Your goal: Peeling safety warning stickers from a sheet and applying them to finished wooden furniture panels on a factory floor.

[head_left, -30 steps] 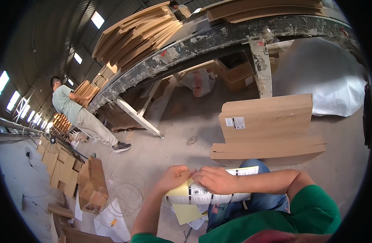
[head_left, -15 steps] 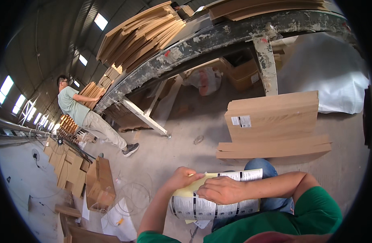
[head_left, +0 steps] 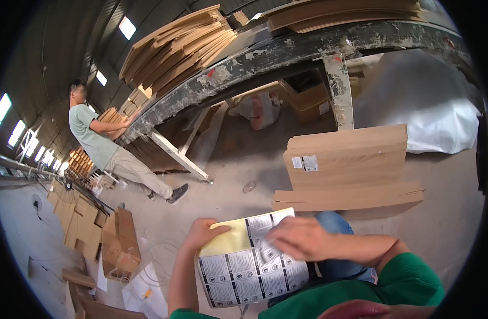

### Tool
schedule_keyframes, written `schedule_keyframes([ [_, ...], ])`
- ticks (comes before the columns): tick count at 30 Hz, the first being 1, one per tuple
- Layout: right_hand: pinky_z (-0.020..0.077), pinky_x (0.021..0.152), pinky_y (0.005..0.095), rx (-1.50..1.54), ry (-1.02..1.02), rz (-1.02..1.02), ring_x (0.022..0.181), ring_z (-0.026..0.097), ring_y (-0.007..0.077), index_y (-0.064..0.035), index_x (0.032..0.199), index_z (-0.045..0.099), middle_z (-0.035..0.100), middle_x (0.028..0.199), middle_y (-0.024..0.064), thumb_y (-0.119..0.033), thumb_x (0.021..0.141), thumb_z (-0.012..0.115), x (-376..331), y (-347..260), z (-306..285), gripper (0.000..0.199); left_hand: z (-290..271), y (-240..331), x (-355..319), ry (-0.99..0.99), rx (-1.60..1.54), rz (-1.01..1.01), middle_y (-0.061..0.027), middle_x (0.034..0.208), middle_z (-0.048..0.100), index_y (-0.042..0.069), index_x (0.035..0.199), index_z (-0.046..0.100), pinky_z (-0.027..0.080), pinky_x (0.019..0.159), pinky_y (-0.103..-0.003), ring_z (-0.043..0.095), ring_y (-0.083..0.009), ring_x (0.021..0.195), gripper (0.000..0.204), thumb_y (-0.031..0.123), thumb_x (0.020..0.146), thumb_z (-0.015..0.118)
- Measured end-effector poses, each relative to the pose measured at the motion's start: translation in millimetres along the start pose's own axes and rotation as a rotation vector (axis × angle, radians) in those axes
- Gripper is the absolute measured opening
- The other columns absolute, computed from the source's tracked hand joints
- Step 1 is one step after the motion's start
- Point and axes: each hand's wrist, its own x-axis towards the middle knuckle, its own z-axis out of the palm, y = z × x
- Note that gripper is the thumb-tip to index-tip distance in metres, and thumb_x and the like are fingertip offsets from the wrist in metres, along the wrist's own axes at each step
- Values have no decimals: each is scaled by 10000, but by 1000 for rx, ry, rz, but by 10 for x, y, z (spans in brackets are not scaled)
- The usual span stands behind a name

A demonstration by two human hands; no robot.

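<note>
A sheet of white-and-black labels (head_left: 230,268) lies tilted in front of me, with bare yellow backing at its upper left. My left hand (head_left: 204,234) is closed on the sheet's upper left edge, its thumb flat on the yellow backing. Over the sheet's right part is my right hand (head_left: 302,239), somewhat blurred, its fingers pinching a single label (head_left: 268,251). Part of that label still overlaps the sheet; I cannot tell whether it is fully free. Just beyond the sheet, a flat brown carton (head_left: 345,159) with a small label leans upright behind a low stack of folded cardboard (head_left: 350,199).
A long worn workbench (head_left: 244,61) carries piles of flat cardboard (head_left: 175,48). Beneath it are an open box (head_left: 307,98) and a plastic bag (head_left: 258,110); silvery sheeting (head_left: 430,106) hangs at right. A co-worker (head_left: 95,133) stands at the far left, near an open carton (head_left: 120,242).
My right hand has lifted and now holds a label, and more yellow backing shows. The sheet has tipped toward me and, with my left hand, shifted left. The co-worker's head has turned.
</note>
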Motion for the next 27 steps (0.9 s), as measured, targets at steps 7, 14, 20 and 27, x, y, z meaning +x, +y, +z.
schedule_keyframes([
  [7,518,696,320,-53,235,595,807,647,244,-11,955,555,625,855,135,7,752,630,-671,440,-473,218,-413,-448,-382,112,4,-161,9,636,619,3,754,686,420,499,-250,527,-62,545,270,257,705,768],
  [14,515,732,306,-155,246,832,813,651,243,-11,955,555,635,862,139,30,731,639,-1309,567,-795,243,-665,-1377,-608,501,268,-264,-99,596,626,27,748,681,442,510,-326,600,-191,529,239,256,704,738],
  [20,516,726,309,-138,305,924,801,653,251,-5,941,558,636,836,144,33,723,637,-1409,530,-782,235,-484,-1424,-656,621,838,-316,-169,684,633,71,721,670,482,612,-408,628,-337,685,331,392,670,729],
  [27,519,735,321,-169,273,842,825,651,266,-4,948,557,635,858,154,24,734,629,-1383,452,-819,227,80,-1557,-363,-215,395,-94,-155,826,665,83,873,698,488,704,-377,642,-286,780,497,493,596,749],
])
